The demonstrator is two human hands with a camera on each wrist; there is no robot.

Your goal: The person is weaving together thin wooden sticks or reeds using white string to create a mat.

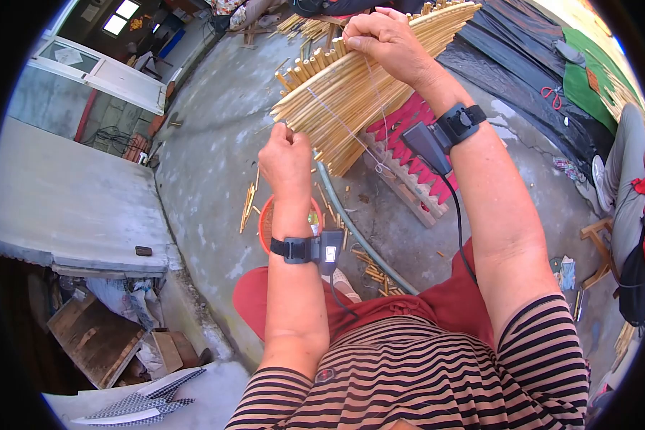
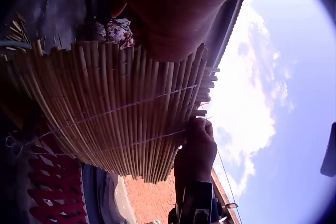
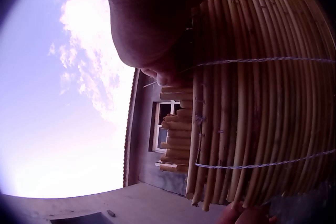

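A mat of thin cane-like sticks, bound side by side with pale string, is held up before the body. My left hand grips its near left corner; in the right wrist view, the left fingertips pinch the stick ends. At the mat's upper edge my right hand pinches a thin string, with a short tip sticking out past the fingers. Two string lines cross the sticks in the left wrist view, meeting in a loose loop below. Shorter stick ends jut out crosswise behind the edge.
A pink-covered wooden stool stands under the mat. Beside the left forearm is an orange basket. Cut stick pieces and a hose lie on the concrete floor. Another person's leg is at the right, near a dark tarp.
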